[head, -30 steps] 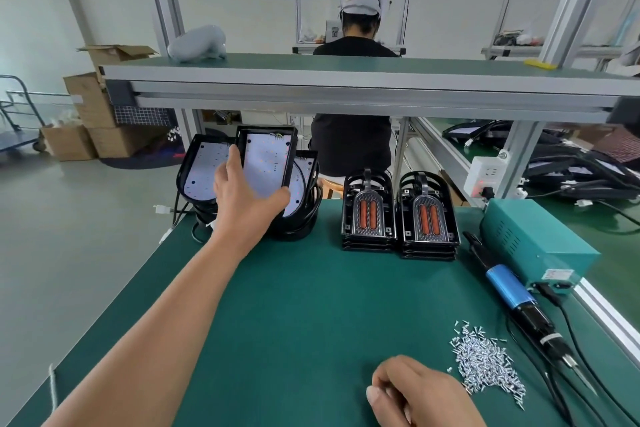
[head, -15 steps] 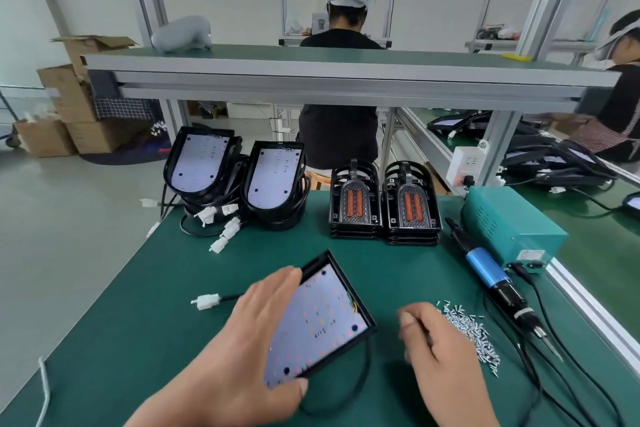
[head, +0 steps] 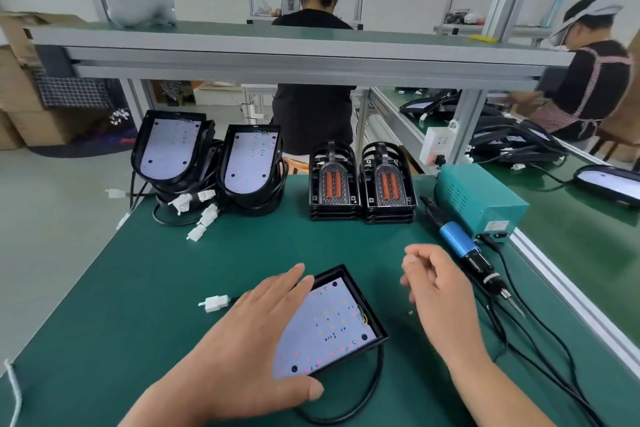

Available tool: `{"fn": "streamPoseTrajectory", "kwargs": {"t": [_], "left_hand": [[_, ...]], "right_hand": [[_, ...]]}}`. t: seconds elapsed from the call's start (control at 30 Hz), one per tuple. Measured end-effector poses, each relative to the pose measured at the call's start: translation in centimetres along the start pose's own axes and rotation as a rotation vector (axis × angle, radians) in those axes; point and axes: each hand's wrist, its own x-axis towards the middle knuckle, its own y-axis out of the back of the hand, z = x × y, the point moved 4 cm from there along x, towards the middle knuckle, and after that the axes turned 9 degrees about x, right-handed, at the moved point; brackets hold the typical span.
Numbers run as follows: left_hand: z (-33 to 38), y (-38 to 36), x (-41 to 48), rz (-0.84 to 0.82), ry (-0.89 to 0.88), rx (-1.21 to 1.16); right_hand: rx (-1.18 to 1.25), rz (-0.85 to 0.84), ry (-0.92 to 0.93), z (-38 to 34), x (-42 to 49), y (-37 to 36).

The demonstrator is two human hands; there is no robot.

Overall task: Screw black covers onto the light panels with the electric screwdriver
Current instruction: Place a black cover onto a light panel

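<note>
Fingers (head: 291, 279) of the left hand (head: 256, 333) lie flat and straight on the light panel (head: 329, 326), with the thumb along its near edge. That panel lies face up on the green surface (head: 138, 288). Beside it, the right hand (head: 440, 291) hangs in the air with fingers loosely bent; I cannot tell if they hold anything. Just past them to the right lies the electric screwdriver (head: 464, 250). Far beyond the fingers stand two stacks of black covers (head: 334, 184).
</note>
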Motion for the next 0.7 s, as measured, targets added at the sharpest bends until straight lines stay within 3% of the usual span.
{"fn": "streamPoseTrajectory", "kwargs": {"t": [0.17, 0.3, 0.5, 0.7], "left_hand": [[-1.5, -0.8, -1.3, -0.010, 0.072, -0.013], [-1.7, -1.3, -1.2, -0.054, 0.082, -0.112], [-2.5, -2.2, -0.5, -0.082, 0.049, -0.255], [-2.9, -3.7, -0.1, 0.092, 0.013, -0.379]], "right_hand": [[-0.141, 0.094, 0.086, -1.8, 7.1, 0.4], [-0.446, 0.028, 0.088, -1.4, 12.8, -1.1], [-0.713, -0.035, 0.028, 0.1, 17.0, -4.4], [-0.744, 0.009, -0.002, 1.1, 18.6, -6.3]]}}
